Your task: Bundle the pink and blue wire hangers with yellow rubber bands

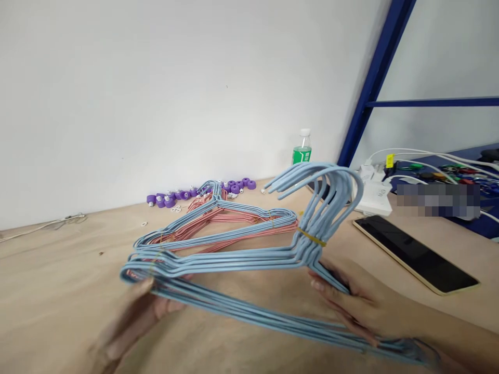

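A bundle of light blue hangers (pixel 241 262) is held above the table, its hooks curling up and to the left. A yellow rubber band (pixel 312 237) binds the hooks at their neck. My right hand (pixel 366 296) is closed around the bundle's right side, just below the neck. At the left corner, my left hand (pixel 136 317) grips the bundle with the thumb in front; it is slightly blurred. Another stack, with blue hangers (pixel 230 236) on top of pink hangers (pixel 210 221), lies behind on the table.
Purple caps with white tips (pixel 183 195) are scattered along the wall. A bottle with a green label (pixel 302 150) stands behind the hooks. To the right are a phone (pixel 417 254), a white power strip (pixel 372 197) with cables, and a blue metal frame (pixel 374 78).
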Demonstrator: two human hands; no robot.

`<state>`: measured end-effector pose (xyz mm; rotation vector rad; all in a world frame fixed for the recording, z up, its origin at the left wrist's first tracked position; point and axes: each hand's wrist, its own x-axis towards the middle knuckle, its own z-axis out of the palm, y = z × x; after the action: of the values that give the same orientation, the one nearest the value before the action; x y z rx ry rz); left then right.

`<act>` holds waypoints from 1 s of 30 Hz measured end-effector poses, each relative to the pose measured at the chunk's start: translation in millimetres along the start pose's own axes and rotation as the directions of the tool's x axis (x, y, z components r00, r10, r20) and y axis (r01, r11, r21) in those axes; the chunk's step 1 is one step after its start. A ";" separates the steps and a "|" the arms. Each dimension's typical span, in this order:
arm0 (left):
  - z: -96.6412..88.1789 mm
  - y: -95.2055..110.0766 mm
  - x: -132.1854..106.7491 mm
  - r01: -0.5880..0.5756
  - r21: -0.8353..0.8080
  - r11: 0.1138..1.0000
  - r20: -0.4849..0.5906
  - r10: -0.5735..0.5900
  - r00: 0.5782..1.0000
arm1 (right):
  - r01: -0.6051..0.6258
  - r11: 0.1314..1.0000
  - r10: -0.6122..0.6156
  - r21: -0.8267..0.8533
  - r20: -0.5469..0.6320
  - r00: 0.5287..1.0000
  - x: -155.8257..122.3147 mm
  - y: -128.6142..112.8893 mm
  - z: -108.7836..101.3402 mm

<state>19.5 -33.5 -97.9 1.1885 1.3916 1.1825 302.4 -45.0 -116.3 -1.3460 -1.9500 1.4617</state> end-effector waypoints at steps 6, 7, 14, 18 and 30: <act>32.3 -37.7 -2.6 0.176 -0.090 0.980 0.207 -0.155 0.966 | -0.006 0.995 0.007 0.103 -0.011 1.000 10.9 5.7 2.2; 35.9 -42.6 -3.0 0.113 -0.044 0.993 0.200 -0.102 0.974 | 0.007 0.994 -0.002 0.110 -0.039 0.999 12.8 6.8 1.8; 37.1 -57.7 -19.4 -0.594 0.704 0.391 0.269 0.626 0.731 | 0.056 0.987 -0.021 0.150 -0.228 0.973 23.3 12.9 -2.0; 36.1 -51.3 -26.2 -0.516 0.851 -0.096 0.424 0.705 0.568 | 0.043 0.980 -0.011 0.195 -0.160 0.987 26.5 12.8 -1.7; 34.3 -86.3 -53.5 -0.554 0.741 0.380 0.255 0.604 0.755 | -0.003 0.982 0.032 0.189 -0.150 0.988 19.4 2.8 -10.2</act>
<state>50.2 -89.2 -184.1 2.4840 1.6553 1.0391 301.8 -23.2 -119.4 -1.3502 -1.6651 1.4639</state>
